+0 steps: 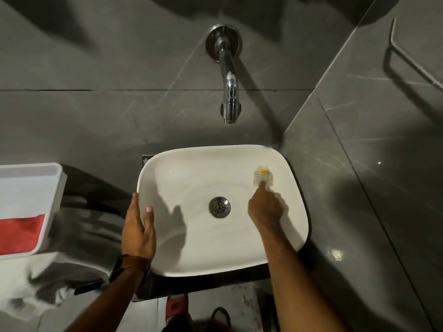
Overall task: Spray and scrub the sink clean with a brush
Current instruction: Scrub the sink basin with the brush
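Observation:
A white rounded-square sink (191, 259) sits on a dark counter, with a metal drain (219, 207) in its middle. My right hand (265, 208) is inside the bowl, closed around the handle of a small brush (261, 176) with white bristles and a yellow core. The bristles press against the bowl's far right inner wall. My left hand (139, 226) grips the sink's left rim, thumb inside the bowl and fingers outside. A brown watch strap is on that wrist. No spray bottle is in view.
A chrome wall tap (229, 92) juts out above the sink's back edge. Grey tiled walls close in behind and to the right. A white container (51, 200) with something red inside stands at the left. Red footwear (176, 307) shows on the floor below.

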The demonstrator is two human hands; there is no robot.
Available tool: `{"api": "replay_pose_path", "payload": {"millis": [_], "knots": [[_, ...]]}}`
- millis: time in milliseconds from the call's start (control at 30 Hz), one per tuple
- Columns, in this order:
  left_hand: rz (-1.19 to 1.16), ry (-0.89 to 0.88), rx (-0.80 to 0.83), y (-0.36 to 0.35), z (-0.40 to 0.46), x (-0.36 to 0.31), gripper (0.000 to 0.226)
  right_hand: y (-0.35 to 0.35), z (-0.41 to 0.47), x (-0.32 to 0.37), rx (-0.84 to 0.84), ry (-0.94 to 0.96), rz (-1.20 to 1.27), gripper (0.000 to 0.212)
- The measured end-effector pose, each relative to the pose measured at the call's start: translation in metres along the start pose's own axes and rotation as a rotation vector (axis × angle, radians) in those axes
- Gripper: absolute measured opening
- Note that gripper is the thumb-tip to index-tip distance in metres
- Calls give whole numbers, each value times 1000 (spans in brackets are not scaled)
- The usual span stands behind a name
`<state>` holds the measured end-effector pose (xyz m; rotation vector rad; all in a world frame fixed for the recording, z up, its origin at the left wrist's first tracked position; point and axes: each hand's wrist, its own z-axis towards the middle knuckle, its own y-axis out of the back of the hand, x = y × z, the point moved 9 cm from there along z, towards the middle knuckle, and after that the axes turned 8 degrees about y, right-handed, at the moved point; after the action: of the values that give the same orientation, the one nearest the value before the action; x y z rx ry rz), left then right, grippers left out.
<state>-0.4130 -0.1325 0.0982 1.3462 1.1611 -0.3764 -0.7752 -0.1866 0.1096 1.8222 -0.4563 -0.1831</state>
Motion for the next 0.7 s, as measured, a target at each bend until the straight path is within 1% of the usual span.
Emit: {"api": "replay_pose_path", "payload": {"millis": [67, 100, 133, 200, 267, 333, 367, 433, 500, 567, 633, 700], "knots": [[-13, -9, 7, 0, -1, -3, 62, -15, -6, 43, 37, 24, 134, 49], [-14, -10, 11, 0, -1, -4, 62, -27, -14, 76, 90, 80, 204, 46], [-12, -5, 14, 0, -1, -4, 62, -37, -29, 115, 170, 174, 252, 43], [-2, 6, 15, 1, -1, -3, 60, -53, -76, 185, 307, 404, 270, 41], [13, -8, 4, 2, -2, -4, 57, -54, -114, 212, 335, 542, 226, 37], [17, -15, -6, 3, -2, -4, 57, -49, -127, 197, 352, 586, 136, 35], [16, -14, -7, 2, -1, -3, 58, -50, -128, 179, 394, 596, 65, 37], [0, -4, -5, 2, -1, -1, 60, -52, -127, 129, 485, 590, -81, 42], [-16, 5, 3, 2, 0, 2, 64, -41, -117, 73, 492, 515, -164, 41], [-26, 9, 5, 1, 0, 2, 65, -18, -87, 15, 408, 368, -256, 38], [-25, 9, -2, 0, 0, 2, 65, 14, -48, -32, 261, 209, -337, 37], [-21, 13, -4, 0, -1, 2, 64, 26, -33, -45, 184, 158, -333, 36]]}}
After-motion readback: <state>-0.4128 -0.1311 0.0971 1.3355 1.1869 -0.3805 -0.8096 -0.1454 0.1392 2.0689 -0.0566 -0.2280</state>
